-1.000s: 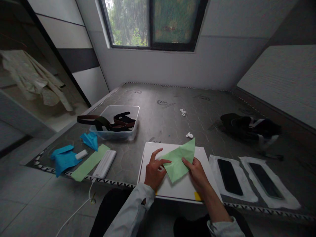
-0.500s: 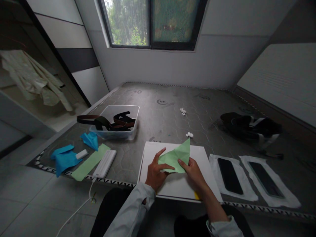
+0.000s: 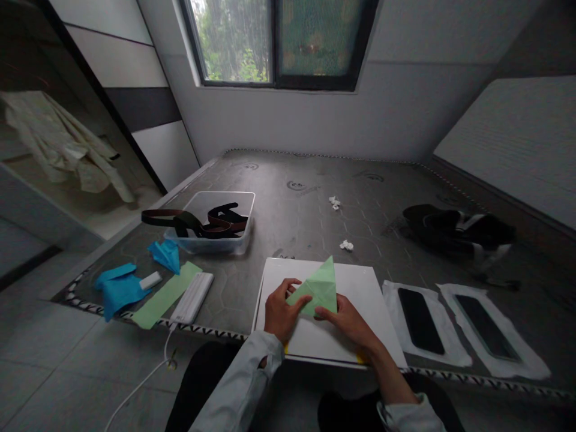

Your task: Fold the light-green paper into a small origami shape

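Observation:
A folded light green paper forms a triangle pointing away from me, over a white board on the grey mattress. My left hand pinches its left lower corner, fingers curled. My right hand presses and grips its lower right edge with thumb and fingers. Both hands rest on the board.
To the left lie a green paper strip, a white power bank with a cable, blue paper pieces and a clear tub of belts. Two phones lie on white sheets at right. Dark clothing lies further back.
The green paper has been folded up from a wide flat shape into a smaller triangle. Both hands have drawn closer together over it.

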### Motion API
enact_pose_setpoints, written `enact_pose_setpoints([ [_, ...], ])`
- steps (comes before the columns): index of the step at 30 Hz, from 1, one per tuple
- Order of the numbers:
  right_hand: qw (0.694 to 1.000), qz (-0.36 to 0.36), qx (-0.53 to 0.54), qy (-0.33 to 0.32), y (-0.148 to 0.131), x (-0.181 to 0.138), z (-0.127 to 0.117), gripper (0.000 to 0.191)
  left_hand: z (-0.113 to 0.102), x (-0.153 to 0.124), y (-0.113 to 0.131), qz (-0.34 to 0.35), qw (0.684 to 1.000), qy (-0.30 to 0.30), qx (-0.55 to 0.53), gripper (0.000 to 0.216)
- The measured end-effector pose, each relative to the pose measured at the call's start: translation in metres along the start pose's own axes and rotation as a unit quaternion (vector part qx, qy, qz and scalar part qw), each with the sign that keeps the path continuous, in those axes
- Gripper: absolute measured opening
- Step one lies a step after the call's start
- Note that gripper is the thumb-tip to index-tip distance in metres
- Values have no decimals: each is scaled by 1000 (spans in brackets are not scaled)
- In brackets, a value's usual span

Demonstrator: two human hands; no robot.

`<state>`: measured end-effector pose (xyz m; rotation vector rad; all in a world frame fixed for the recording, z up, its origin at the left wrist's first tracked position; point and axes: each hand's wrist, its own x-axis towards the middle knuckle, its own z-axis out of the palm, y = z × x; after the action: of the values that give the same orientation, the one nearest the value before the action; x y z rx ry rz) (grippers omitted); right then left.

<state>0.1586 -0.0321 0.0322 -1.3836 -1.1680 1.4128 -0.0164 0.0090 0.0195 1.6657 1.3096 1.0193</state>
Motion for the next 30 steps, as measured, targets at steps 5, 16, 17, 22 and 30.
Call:
enact_pose_setpoints([
  [5,996,-31,55,66,1,5,3,42,0,-2,2,-14,998,-49,24,30],
  [16,990,-48,-73,108,-4,3,-4,36,-4,3,3,-64,964,-102,-236,58],
  [17,990,-48,-83,99,-3,3,-3,37,-4,4,3,-75,952,-124,-271,58],
  [22,966,-106,-136,190,-5,3,1,33,0,6,1,-113,932,-134,-316,38],
  [30,920,-195,-261,219,-2,-2,30,28,4,3,-1,-78,969,-59,-225,35],
])
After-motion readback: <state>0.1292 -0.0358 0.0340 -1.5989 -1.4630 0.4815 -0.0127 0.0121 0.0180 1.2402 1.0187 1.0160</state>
